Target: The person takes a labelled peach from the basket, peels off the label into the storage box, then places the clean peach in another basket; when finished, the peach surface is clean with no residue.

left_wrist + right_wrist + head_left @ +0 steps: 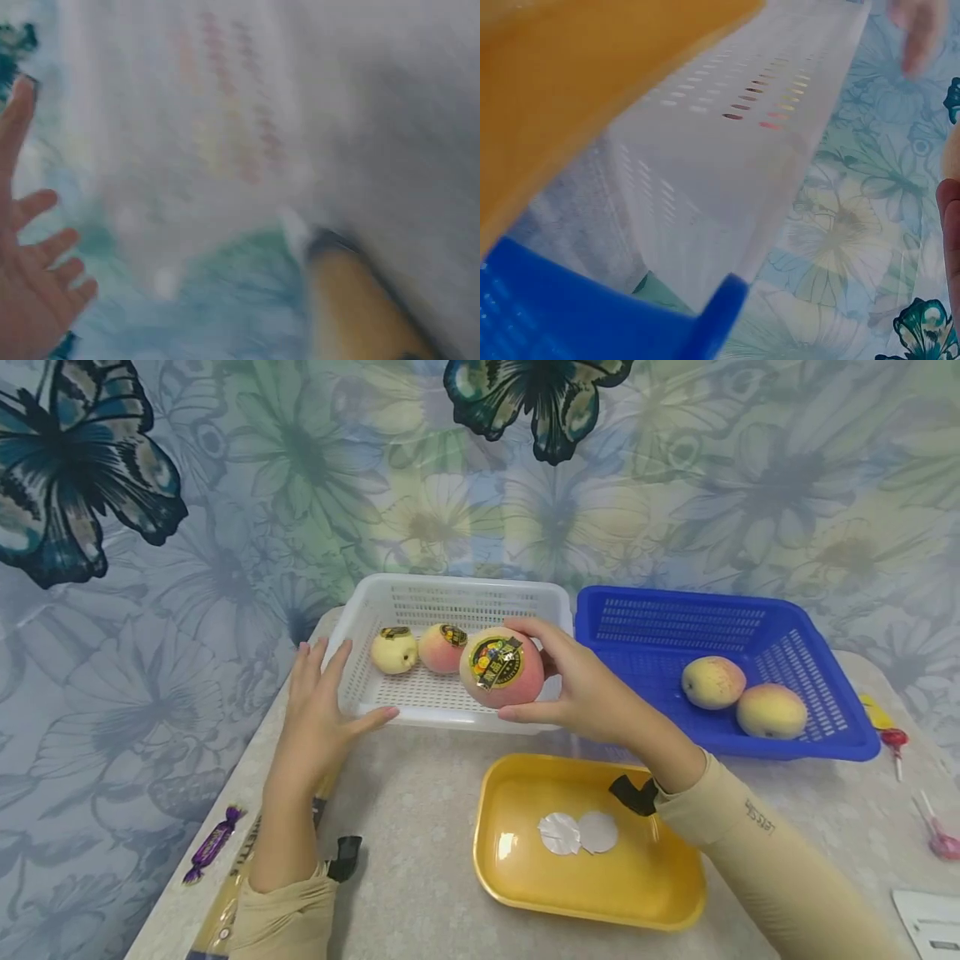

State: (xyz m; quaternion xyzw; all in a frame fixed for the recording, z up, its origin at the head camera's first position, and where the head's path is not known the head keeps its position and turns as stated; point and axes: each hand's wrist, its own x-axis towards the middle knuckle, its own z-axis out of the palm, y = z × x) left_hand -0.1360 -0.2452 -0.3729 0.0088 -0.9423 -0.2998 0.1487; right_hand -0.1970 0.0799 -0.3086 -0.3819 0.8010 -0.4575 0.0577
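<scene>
Pink peach point(501, 667) with a foil label, held by the right hand point(592, 693) above the white basket's point(457, 593) front rim.
Its grip is fingertips only, so the peach could slip; the left hand point(318, 710) hovers open beside the basket.

A blue basket point(825, 739) sits at the far right of the table point(420, 877), holding two peaches point(713, 682) side by side. Near the front, a yellow tray point(525, 893) holds two round silver stickers point(577, 833). A purple wrapped candy point(213, 843) lies at the near left edge. Red and pink lollipops point(895, 742) lie at the right edge. Behind everything hangs a floral cloth with butterflies point(75, 468).
</scene>
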